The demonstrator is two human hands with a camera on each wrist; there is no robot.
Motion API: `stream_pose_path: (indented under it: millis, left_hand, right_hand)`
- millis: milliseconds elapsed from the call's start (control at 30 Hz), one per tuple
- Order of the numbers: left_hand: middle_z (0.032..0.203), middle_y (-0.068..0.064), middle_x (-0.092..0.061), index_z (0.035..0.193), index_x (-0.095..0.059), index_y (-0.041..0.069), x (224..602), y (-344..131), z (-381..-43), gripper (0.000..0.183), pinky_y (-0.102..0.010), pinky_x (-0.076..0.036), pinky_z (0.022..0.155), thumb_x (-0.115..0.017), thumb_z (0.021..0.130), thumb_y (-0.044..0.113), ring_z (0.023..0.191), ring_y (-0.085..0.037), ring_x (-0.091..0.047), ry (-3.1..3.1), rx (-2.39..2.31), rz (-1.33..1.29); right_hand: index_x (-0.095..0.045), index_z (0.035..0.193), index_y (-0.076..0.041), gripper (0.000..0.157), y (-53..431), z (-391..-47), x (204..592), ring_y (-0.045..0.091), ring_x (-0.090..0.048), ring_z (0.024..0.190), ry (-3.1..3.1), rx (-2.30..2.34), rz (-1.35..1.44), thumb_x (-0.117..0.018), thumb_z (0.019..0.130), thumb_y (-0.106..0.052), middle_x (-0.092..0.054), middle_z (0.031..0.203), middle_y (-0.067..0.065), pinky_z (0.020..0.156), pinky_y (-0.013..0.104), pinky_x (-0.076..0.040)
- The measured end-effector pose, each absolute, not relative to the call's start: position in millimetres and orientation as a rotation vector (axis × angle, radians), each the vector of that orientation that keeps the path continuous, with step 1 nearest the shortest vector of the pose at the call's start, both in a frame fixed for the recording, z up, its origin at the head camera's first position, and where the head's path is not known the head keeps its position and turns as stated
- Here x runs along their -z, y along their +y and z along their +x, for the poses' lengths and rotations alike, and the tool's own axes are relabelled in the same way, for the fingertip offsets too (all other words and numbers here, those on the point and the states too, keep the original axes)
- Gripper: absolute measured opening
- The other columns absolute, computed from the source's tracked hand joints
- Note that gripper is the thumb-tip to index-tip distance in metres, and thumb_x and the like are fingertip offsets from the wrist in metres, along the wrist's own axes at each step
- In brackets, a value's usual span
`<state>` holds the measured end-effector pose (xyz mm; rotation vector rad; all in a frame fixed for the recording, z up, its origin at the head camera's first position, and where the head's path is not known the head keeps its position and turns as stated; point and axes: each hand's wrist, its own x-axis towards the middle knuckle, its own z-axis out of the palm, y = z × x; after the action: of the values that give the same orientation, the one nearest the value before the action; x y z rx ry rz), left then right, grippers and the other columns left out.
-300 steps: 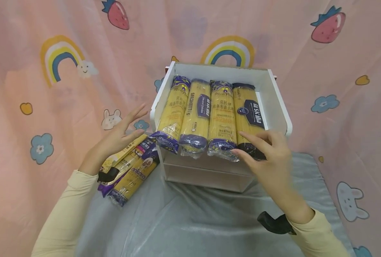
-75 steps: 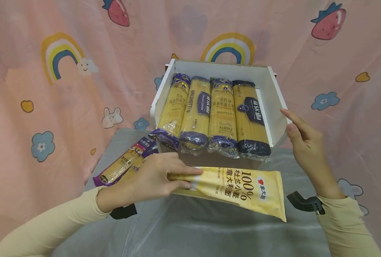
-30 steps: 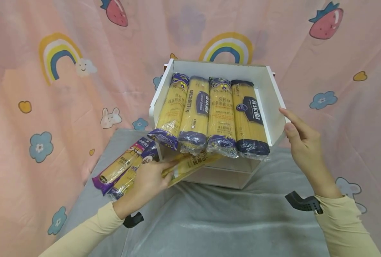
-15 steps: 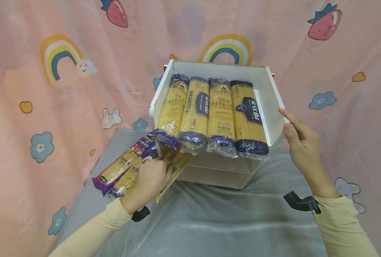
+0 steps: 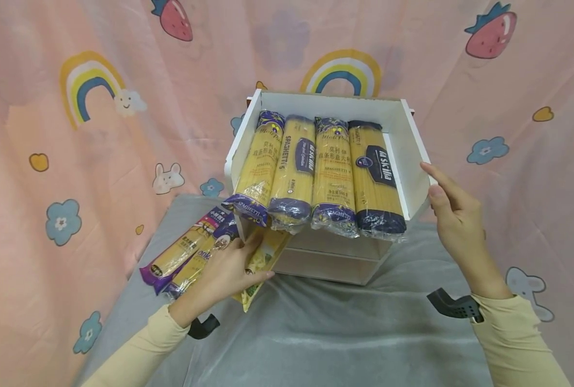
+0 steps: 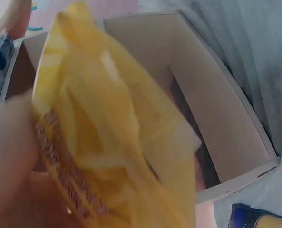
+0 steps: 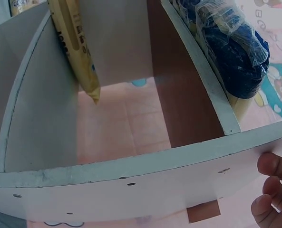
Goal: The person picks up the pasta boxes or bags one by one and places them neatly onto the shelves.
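My left hand [image 5: 226, 269] holds a yellow spaghetti bag [image 5: 263, 263], thumb stretched across its near end. The bag slants into the front opening of a white shelf unit [image 5: 335, 264]; its far end [image 7: 81, 61] shows inside a compartment in the right wrist view. In the left wrist view the yellow bag fills the middle and hides part of the opening. At the right wall's front edge, my right hand [image 5: 461, 231] holds the shelf with index finger and thumb, the other fingers curled outside it.
Several spaghetti packs [image 5: 332, 172] lie side by side in the shelf's top tray, their ends past its front edge. Two more packs [image 5: 183, 252] lie left of the unit on grey cloth [image 5: 345, 333]. A pink patterned curtain [image 5: 209, 91] hangs behind.
The yellow bag came from the left pile, passed across the front and swung toward the shelf opening. My left thumb has just spread outward. My right hand moved from the packs to the shelf wall.
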<state>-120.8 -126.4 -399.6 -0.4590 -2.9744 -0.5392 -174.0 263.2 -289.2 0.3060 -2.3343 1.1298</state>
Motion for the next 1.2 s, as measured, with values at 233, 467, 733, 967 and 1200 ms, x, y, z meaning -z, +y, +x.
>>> stream_pose_path:
  millis: [233,467,733,967,1200]
  left_hand:
    - [0.13,-0.027,-0.051,0.16,-0.016,0.019,397,-139,-122,0.132,-0.039,-0.053,0.072,-0.084,0.059,0.068,0.092,-0.025,-0.059,-3.107,0.789,-0.633]
    - [0.152,-0.034,-0.022,0.159,0.0,0.005,400,-156,-127,0.148,-0.042,-0.048,0.096,-0.096,0.054,0.041,0.115,-0.028,-0.042,-3.116,1.115,-0.943]
    - [0.163,-0.026,-0.017,0.158,-0.017,0.007,412,-160,-122,0.125,-0.051,-0.043,0.11,-0.091,0.061,0.033,0.136,-0.04,-0.044,-2.991,1.184,-0.879]
    - [0.143,-0.018,-0.056,0.153,-0.036,0.01,424,-147,-118,0.101,-0.032,-0.055,0.087,-0.089,0.068,0.028,0.097,-0.02,-0.067,-2.87,1.269,-0.574]
    - [0.109,-0.016,-0.074,0.142,-0.055,0.014,429,-135,-119,0.08,-0.03,-0.053,0.064,-0.088,0.069,0.02,0.077,-0.018,-0.065,-2.751,1.205,-0.277]
  right_hand:
    - [-0.059,0.138,-0.028,0.038,263,-175,289,0.005,-0.046,0.075,-2.317,-1.137,0.321,-0.053,0.102,-0.019,-0.057,0.109,-0.024,0.061,0.012,-0.035]
    - [-0.059,0.138,-0.029,0.038,263,-176,290,0.005,-0.044,0.074,-2.325,-1.13,0.308,-0.053,0.102,-0.02,-0.052,0.091,-0.021,0.062,0.013,-0.035]
    - [-0.062,0.136,-0.023,0.036,264,-176,290,0.005,-0.041,0.069,-2.276,-1.168,0.357,-0.053,0.102,-0.018,-0.046,0.076,-0.016,0.06,0.015,-0.032]
    - [-0.062,0.136,-0.021,0.035,265,-175,288,0.005,-0.043,0.071,-2.262,-1.173,0.354,-0.053,0.102,-0.017,-0.052,0.084,-0.02,0.061,0.013,-0.034]
    - [-0.062,0.136,-0.026,0.036,262,-174,288,0.004,-0.044,0.072,-2.293,-1.14,0.32,-0.054,0.102,-0.019,-0.056,0.099,-0.027,0.061,0.012,-0.035]
